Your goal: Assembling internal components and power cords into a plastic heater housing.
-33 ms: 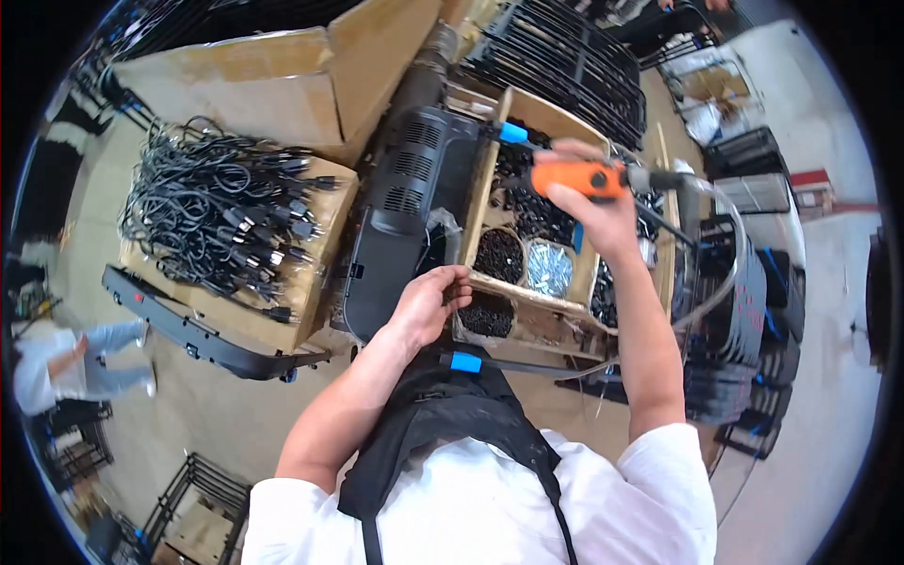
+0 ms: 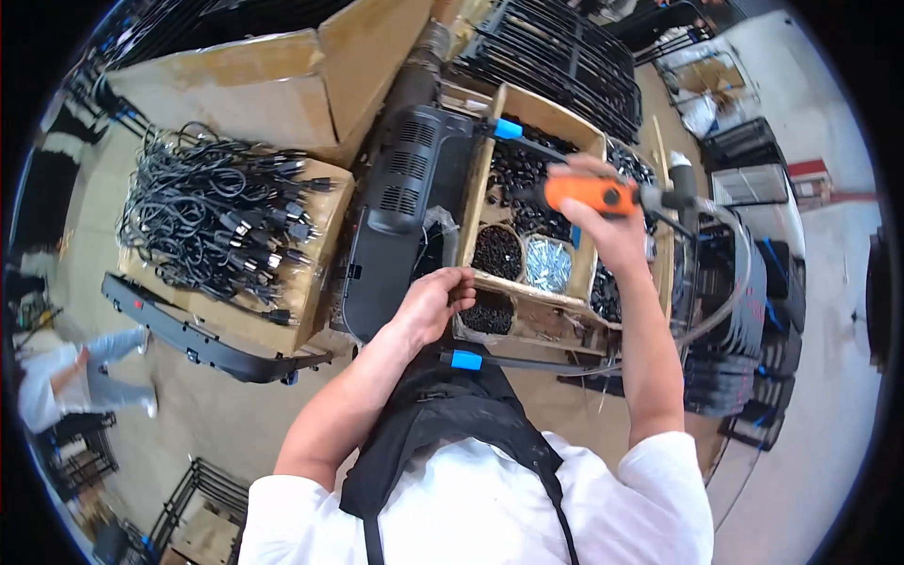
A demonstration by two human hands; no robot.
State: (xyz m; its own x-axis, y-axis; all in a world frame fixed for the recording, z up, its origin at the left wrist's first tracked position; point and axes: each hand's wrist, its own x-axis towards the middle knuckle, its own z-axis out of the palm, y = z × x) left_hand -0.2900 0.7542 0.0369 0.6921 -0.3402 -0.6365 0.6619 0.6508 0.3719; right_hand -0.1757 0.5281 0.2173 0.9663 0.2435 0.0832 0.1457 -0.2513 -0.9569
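Note:
My right hand point(image 2: 607, 221) is wrapped round an orange power screwdriver point(image 2: 589, 195), held over a wooden parts tray point(image 2: 537, 294). The tool lies about level, its dark front end pointing left, and a pale hose or cable point(image 2: 739, 254) runs off its right end. My left hand point(image 2: 435, 299) is at the tray's near left corner with the fingers curled together; what they hold, if anything, is hidden. Close to it are a round cup of small black screws point(image 2: 497, 252), a cup of silvery fasteners point(image 2: 547, 265) and a lower container of black screws point(image 2: 488, 313).
A black plastic housing with vents point(image 2: 407, 184) lies left of the tray. Further left, black cables point(image 2: 221, 212) are heaped on a cardboard box point(image 2: 325, 212). A black frame with blue-wrapped ends point(image 2: 466, 361) spans the tray area. A person point(image 2: 85, 377) stands at far left.
My right hand has shifted slightly right and nearer to me with the screwdriver. My left hand has stayed almost in place.

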